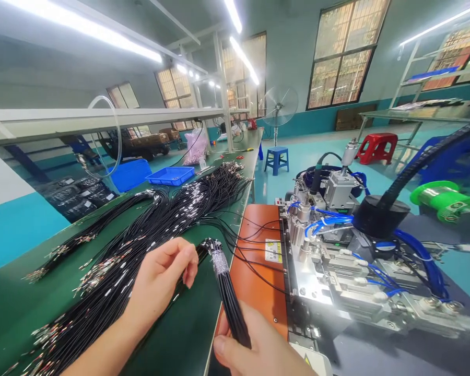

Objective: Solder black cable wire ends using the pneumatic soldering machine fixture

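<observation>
My right hand (pixel 254 339) is closed round a thick bundle of black cables (pixel 230 300) at the lower middle. The bundle tilts up and away from the hand. Near its far end a clear, shiny wrap (pixel 220 262) goes round it, and the cable tips show just beyond. To the left of that end is my left hand (pixel 162 279), its fingers loosely curled with a gap under the thumb and nothing seen in them. Beneath and behind the left hand lies a large pile of black cables (pixel 180 214) with pale, stripped or tipped ends.
The pile rests on a green table (pixel 188 334). Beside the table's right edge stands a machine with an orange plate (pixel 256 224), metal cylinders and blue hoses (pixel 331 222). Several loose cables cross the plate. Farther back are a blue tray (pixel 171 176), a blue stool (pixel 277 156) and a fan (pixel 279 107).
</observation>
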Available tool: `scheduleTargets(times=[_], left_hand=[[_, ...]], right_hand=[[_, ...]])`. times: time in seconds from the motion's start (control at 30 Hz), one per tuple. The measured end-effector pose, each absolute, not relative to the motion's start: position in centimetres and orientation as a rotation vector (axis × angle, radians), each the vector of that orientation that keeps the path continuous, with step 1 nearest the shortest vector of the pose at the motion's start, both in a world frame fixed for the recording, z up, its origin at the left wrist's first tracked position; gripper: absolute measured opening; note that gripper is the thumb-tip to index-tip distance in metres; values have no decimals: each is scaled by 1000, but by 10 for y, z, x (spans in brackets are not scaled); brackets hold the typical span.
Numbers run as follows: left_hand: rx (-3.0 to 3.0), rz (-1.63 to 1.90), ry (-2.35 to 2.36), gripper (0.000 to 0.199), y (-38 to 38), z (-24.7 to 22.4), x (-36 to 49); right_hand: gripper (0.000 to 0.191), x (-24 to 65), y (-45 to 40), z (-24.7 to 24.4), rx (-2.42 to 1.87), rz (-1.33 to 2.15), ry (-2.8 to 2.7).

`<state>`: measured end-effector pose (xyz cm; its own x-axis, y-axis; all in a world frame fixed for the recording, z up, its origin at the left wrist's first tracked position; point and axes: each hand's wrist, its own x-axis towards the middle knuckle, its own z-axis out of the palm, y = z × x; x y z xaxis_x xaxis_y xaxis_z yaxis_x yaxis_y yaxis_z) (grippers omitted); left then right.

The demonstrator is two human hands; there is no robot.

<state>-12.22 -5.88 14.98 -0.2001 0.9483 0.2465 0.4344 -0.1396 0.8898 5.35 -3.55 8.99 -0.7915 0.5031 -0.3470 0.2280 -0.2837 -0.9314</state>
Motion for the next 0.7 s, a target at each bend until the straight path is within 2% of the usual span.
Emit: scheduleTargets(times=[0.07, 0.13, 0.23, 0.47, 0.6, 0.67, 0.7], left_hand=[[1749, 1233, 1580, 14, -58, 158, -127], [1977, 1010, 1538, 23, -53, 166, -133], [2135, 712, 1456, 14, -40, 176, -136], [2336, 513, 1522, 16, -3, 180, -101], [2239, 707, 1570, 17, 4, 181, -106], [2127, 1014, 1740, 21, -4, 178, -118], [1931, 1286, 1847, 16, -11, 174, -124]], right_hand=[[13, 55, -36, 88, -883, 2226, -1730], [13, 57, -38, 87, -872, 2176, -1768], [14, 58, -42, 87, -865, 2094, -1841], [11, 53, -47, 98, -949, 2049, -1935], [11, 53, -44, 106, -894, 2230, -1801], [13, 56, -40, 106, -854, 2311, -1643], [14, 58, -38, 105, -839, 2341, -1587]])
